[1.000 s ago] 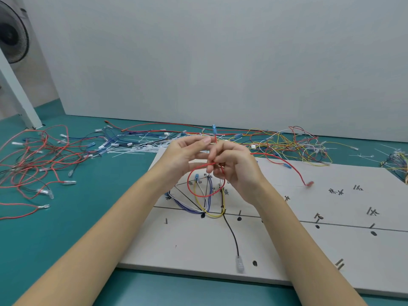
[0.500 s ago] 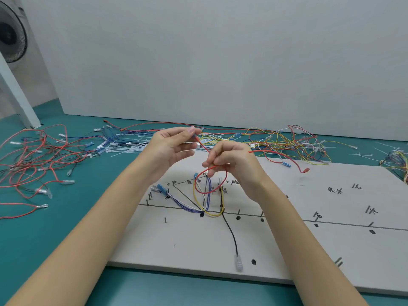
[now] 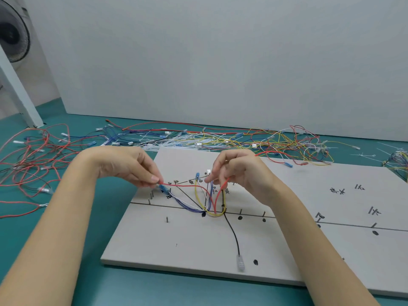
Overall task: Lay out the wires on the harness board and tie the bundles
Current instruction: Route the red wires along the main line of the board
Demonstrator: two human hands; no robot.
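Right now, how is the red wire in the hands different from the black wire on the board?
The red wire is pinched by both the left hand and the right hand; nobody touches the black wire. The red wire dips in a V down to the pegs; the black wire lies flat on the board, running toward the near edge. The black wire ends in a clear connector. Both meet at the same pegs.

Both forearms reach forward, left hand (image 3: 130, 167) and right hand (image 3: 239, 171) with fingers pinched.
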